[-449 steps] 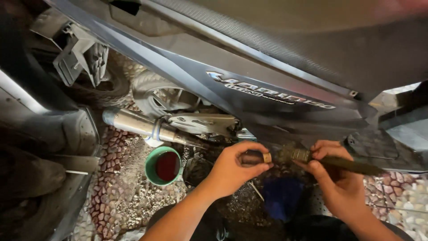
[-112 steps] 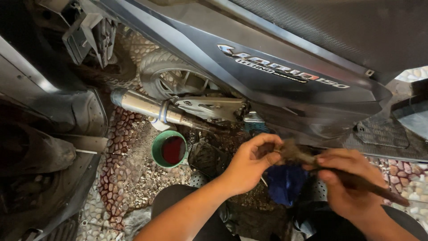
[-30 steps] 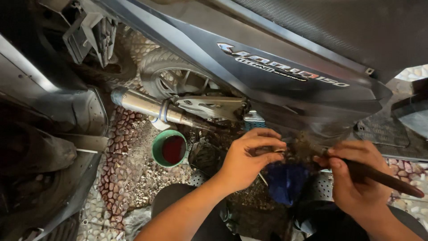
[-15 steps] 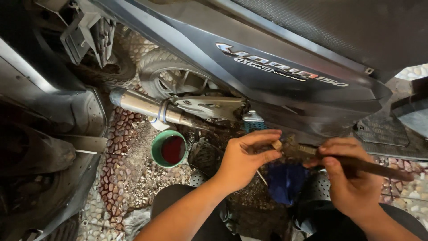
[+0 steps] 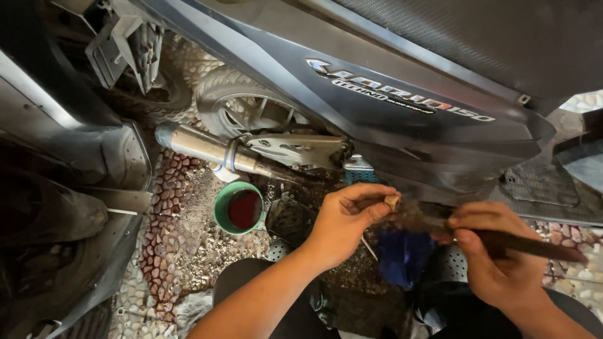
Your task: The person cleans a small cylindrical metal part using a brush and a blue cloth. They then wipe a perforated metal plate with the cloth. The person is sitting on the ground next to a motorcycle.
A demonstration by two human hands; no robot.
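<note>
My left hand pinches a small brownish cylindrical part between thumb and fingers, just under the dark scooter body. My right hand grips the dark wooden handle of a brush; its dirty bristles lie against the small part. A blue cloth lies below the two hands, over my lap.
A green cup with dark red liquid stands on the pebbled floor. Behind it run the scooter's silver exhaust pipe and rear wheel. Another dark vehicle fills the left side. A black floor panel lies at right.
My right hand has shifted the brush, bringing its bristles onto the small part. My left hand has kept the part in nearly the same place, turning it slightly.
</note>
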